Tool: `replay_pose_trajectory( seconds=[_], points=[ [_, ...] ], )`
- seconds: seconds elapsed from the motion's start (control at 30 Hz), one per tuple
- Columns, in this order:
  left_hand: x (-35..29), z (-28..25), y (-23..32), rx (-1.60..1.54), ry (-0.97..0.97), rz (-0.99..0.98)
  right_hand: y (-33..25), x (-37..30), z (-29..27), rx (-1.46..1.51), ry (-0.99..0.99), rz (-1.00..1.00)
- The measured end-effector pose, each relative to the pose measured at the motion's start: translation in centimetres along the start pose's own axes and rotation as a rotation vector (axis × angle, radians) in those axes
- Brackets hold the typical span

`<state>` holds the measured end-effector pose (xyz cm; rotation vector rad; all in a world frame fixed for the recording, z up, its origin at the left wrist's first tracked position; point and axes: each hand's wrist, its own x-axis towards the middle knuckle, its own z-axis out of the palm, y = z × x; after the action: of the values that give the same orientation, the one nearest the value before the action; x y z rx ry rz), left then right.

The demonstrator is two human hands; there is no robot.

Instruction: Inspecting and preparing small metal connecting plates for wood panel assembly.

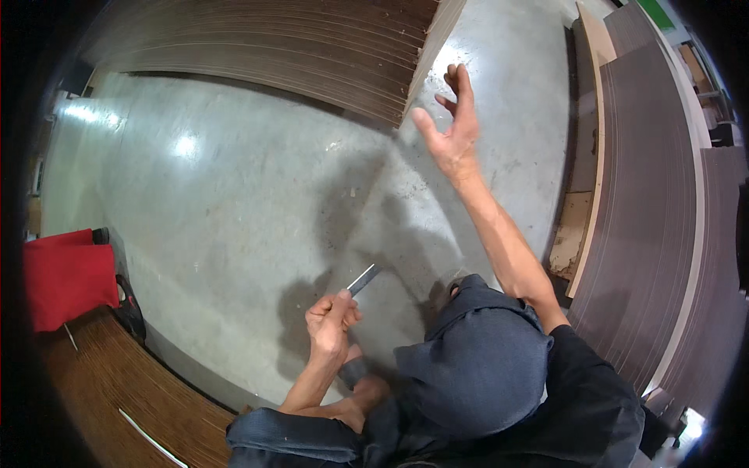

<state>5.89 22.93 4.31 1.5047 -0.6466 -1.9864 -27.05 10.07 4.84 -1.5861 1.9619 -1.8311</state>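
My left hand [331,316] is closed round a flat file [363,281], a narrow dark-grey bar with a bright edge. Its tip points up and to the right, over the floor. My right arm reaches far forward, and my right hand [456,129] hangs open in the air with thumb and fingers apart, holding nothing. Nearest to it is the right corner of a tall stack of dark-brown boards [312,58]. I cannot tell how far the hand is from the stack. My legs, in dark shorts [476,366], fill the lower middle.
Grey concrete floor [211,226] with glare spots spreads ahead. Several stacked grey-brown panels [647,179] line the right side. At lower left are brown boards [140,382] with a thin white strip [152,438] on top; a red cloth [70,281] hangs beyond them, beside a black object.
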Motion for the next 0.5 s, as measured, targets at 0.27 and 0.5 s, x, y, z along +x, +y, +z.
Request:
replay_pose_trajectory(
  seconds=[0.27,0.5],
  points=[
    [-0.2,-2.3,-0.1,-0.092,0.004,-0.024,2.2,0.7,5.1,-0.252,0.046,-0.282],
    [-0.3,-1.7,0.5,-0.130,-0.001,-0.052,5.5,-6.4,1.9,-0.211,-0.373,0.293]
  ],
)
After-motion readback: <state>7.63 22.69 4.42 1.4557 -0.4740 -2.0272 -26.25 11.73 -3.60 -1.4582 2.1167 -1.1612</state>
